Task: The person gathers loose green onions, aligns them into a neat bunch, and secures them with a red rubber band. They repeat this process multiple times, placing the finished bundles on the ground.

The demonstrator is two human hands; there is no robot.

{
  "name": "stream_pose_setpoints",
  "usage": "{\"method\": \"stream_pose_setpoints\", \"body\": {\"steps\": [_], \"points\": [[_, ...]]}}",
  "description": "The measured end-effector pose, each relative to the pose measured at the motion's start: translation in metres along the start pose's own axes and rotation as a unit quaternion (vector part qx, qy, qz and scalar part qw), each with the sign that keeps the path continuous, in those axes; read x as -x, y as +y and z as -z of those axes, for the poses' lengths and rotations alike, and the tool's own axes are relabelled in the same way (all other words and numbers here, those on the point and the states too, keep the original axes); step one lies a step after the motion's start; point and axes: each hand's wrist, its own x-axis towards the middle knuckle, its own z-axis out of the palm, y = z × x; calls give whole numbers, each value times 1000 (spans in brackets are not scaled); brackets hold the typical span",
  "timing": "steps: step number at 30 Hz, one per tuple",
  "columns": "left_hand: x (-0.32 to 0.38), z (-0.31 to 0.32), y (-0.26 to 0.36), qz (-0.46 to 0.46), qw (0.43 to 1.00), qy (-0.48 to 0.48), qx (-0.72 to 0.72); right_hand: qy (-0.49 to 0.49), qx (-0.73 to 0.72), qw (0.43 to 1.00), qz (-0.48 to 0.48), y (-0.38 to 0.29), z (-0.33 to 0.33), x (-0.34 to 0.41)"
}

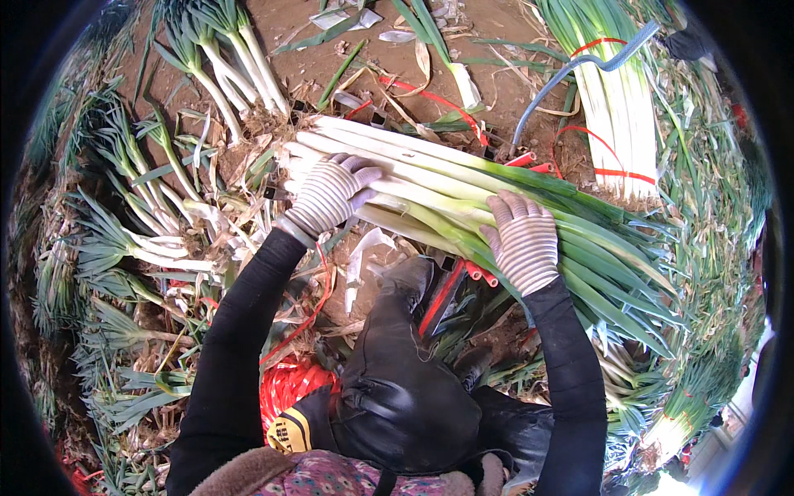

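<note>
A large bundle of green onions (428, 180) lies across in front of me, white root ends to the left and green leaves to the right. In a striped glove, my left hand (332, 192) rests on the white stalks near the roots, its fingers together. My right hand (523, 239), gloved alike, lies over the stalks where white turns green, fingers bent onto them. Whether either hand grips the stalks cannot be told. Beneath the bundle, parts of a frame with red tubes (481, 273) show, and a red strap (434, 99) lies just beyond it.
A tied bundle of green onions (614, 118) stands at the upper right beside a bent blue-grey rod (558, 74). Loose green onions (161, 248) lie along the left. Red plastic twine (291, 387) is by my leg. Dry leaves and scraps litter the soil.
</note>
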Motion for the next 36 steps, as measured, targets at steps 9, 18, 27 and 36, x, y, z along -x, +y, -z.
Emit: {"method": "stream_pose_setpoints", "body": {"steps": [9,18,27,36], "points": [[-29,6,0,-5,999,-32,-24,-3,38,999,-5,8,21,2],[-26,-18,-23,-10,998,-32,46,-25,19,999,-32,-8,4,16],[-25,-46,-9,57,996,69,-1,-79,25,997,-9,-6,8,4],[-29,-53,-20,118,985,91,90,-117,32,993,-1,-1,1,5]]}}
